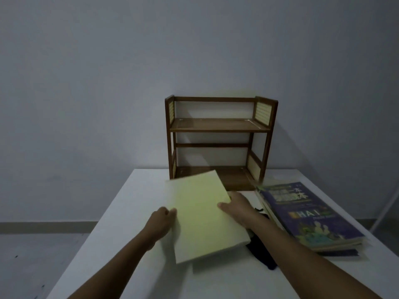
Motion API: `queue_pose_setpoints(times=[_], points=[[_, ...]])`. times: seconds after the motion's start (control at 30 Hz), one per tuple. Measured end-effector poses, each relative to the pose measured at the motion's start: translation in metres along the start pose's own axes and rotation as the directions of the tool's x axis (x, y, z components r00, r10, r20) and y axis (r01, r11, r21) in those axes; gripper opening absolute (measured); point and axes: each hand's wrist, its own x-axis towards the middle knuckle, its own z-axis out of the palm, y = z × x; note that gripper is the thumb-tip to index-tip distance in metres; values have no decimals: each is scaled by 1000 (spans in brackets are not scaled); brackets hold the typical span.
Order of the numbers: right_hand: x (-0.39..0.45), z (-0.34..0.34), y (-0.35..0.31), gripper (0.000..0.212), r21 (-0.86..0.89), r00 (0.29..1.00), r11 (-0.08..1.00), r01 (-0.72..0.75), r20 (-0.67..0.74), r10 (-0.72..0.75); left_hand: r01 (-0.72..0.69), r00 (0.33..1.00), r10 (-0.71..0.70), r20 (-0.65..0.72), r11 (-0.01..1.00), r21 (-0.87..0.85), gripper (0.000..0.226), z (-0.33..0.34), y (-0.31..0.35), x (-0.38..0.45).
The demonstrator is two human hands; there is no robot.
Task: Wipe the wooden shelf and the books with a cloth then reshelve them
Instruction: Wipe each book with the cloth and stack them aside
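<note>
A pale yellow-green book [203, 216] is held a little above the white table, tilted, between my two hands. My left hand [160, 223] grips its left edge. My right hand [235, 207] rests on its right edge with the fingers over the cover. A dark cloth [262, 253] lies on the table under my right forearm, partly hidden by the book. The wooden shelf [220, 128] stands empty at the table's far edge, against the wall. A stack of books [311, 216] with a blue cover on top lies to the right.
The white table [129, 201] runs from the wall toward me, and its left edge drops to a grey floor. The blue book stack reaches close to the table's right edge. A white rod [386, 208] leans at the far right.
</note>
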Motion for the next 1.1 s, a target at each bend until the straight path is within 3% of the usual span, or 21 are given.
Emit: queue_pose_setpoints(times=[0.1, 0.17, 0.3, 0.43, 0.53, 0.63, 0.7, 0.8, 0.93, 1.1], points=[[0, 18, 12, 45, -188, 999, 982, -33, 8, 36, 51, 998, -28, -62, 915, 401, 46, 13, -18, 6], [4, 28, 18, 49, -289, 997, 954, -81, -9, 82, 57, 994, 5, -109, 831, 553, 48, 21, -25, 4], [8, 40, 29, 50, -396, 990, 909, -130, 1, 142, -32, 988, 130, -86, 710, 704, 45, 31, -39, 2], [3, 33, 38, 45, -529, 998, 847, -52, -6, 58, -128, 942, 317, -113, 648, 751, 35, 34, -41, 3], [-6, 12, 45, 37, -723, 996, 690, -34, -84, -39, -167, 895, 428, -125, 582, 796, 37, 38, -54, 5], [-23, -6, 55, 51, -841, 985, 516, -165, -113, 130, -177, 939, 334, -78, 667, 724, 41, 40, -58, 5], [-29, -9, 62, 56, -817, 964, 540, -204, -72, 255, -209, 946, 322, -31, 682, 701, 70, 39, -61, 10], [-28, -17, 66, 55, -750, 976, 631, -201, -100, 192, -288, 947, 310, 83, 709, 643, 98, 39, -64, 11], [-12, -8, 46, 53, -601, 995, 799, -19, -91, -45, -273, 956, 278, 94, 722, 636, 104, 36, -61, 9], [-35, 59, 18, 54, -571, 980, 800, 183, 171, -102, -303, 948, 295, 123, 710, 636, 110, 36, -63, 9]])
